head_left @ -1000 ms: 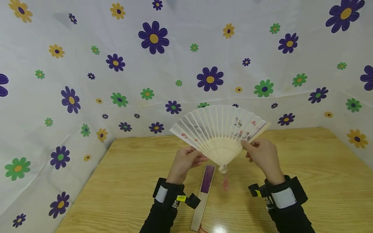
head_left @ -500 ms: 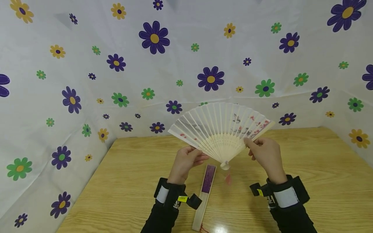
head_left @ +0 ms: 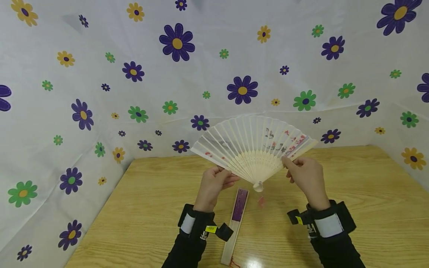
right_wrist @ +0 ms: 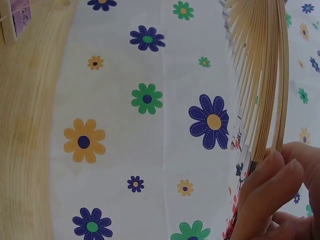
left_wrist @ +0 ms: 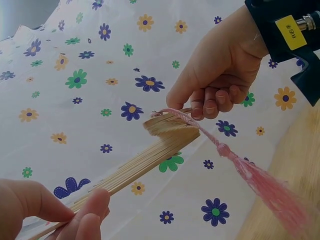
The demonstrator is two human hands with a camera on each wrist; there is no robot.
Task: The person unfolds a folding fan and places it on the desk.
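A white folding fan (head_left: 248, 137) with red and grey painted motifs is spread wide above the table in the head view. My left hand (head_left: 214, 186) pinches its left outer rib between thumb and fingers. On the other side, my right hand (head_left: 306, 180) pinches the right outer rib. A pink tassel (left_wrist: 260, 185) hangs from the pivot end in the left wrist view. The ribs (right_wrist: 265, 75) appear edge-on in the right wrist view, running down to the fingers. Below the fan, a second, folded fan (head_left: 236, 223) with a purple section and red cord lies on the table.
The wooden table (head_left: 140, 216) spreads beneath both hands. A white cloth (head_left: 201, 67) printed with purple, yellow and green flowers stands behind the table and along its sides. Black bands with small cameras (head_left: 222, 231) sit on both wrists.
The spread fan has risen slightly and opened a little wider, showing more of its red motifs at the right. My right hand has shifted slightly right and up; the folded fan stays put.
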